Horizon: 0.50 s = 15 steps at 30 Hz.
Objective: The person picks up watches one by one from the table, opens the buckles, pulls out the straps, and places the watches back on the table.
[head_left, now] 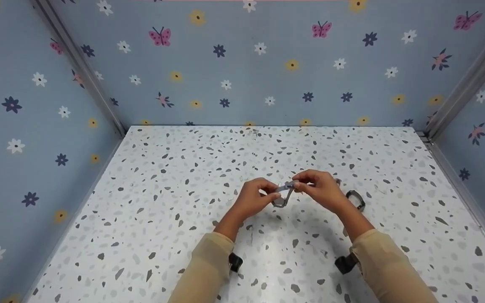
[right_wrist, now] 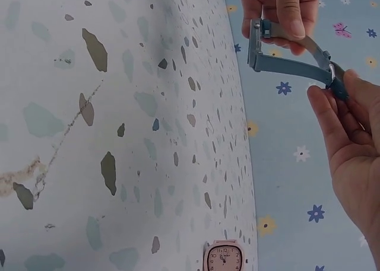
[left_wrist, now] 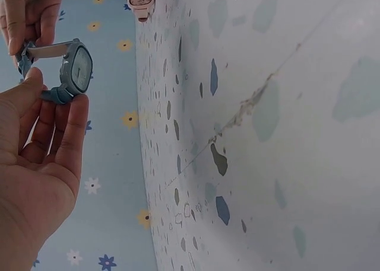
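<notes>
A blue-grey wristwatch (head_left: 284,187) is held up between both hands over the speckled table, its strap bent into a loop. My left hand (head_left: 256,195) pinches the strap close to the case; the square face (left_wrist: 81,68) shows in the left wrist view. At the other side, my right hand (head_left: 321,189) pinches the strap's end between thumb and fingers. In the right wrist view, the two strap parts meet at the buckle (right_wrist: 330,74), beside the right fingertips. Whether the buckle is fastened, I cannot tell.
A pink watch (right_wrist: 224,258) with a dark-rimmed face lies on the table, also visible in the left wrist view. Beside my right wrist is a dark looped item (head_left: 356,200), partly hidden. Flower-patterned walls (head_left: 242,63) enclose the white speckled table (head_left: 175,168).
</notes>
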### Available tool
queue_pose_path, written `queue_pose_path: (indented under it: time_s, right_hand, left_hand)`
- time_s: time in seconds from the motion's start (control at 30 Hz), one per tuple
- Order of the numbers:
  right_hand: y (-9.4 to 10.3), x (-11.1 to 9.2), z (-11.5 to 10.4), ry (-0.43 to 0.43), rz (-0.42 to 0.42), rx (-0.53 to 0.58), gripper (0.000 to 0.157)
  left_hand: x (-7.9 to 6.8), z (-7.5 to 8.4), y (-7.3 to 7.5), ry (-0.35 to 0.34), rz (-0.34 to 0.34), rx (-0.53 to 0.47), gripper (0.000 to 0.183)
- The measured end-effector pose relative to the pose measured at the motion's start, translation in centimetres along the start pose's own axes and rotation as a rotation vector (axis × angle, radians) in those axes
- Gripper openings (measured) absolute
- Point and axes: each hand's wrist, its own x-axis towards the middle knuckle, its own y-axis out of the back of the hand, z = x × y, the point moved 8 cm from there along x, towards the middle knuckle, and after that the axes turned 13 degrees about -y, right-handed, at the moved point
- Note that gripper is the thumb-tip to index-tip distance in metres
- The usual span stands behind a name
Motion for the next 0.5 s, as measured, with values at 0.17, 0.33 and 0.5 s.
queue_pose_path:
  time_s: [0.17, 0.33, 0.5]
  right_hand:
    - [-0.1, -0.5, -1.0, -0.038, -0.003, 0.033, 0.026]
    - [-0.3, -1.1, -1.8, -0.052, -0.002, 0.056, 0.020]
    - [-0.2, -0.7, -0.6, -0.059, -0.009, 0.139, 0.022]
  left_hand:
    - [0.0, -0.1, 0.1, 0.006, 0.014, -0.017, 0.013]
    - [-0.1, -0.1, 0.2, 0.006, 0.018, -0.013, 0.014]
    - [-0.2, 0.0, 0.3, 0.004, 0.019, 0.009, 0.014]
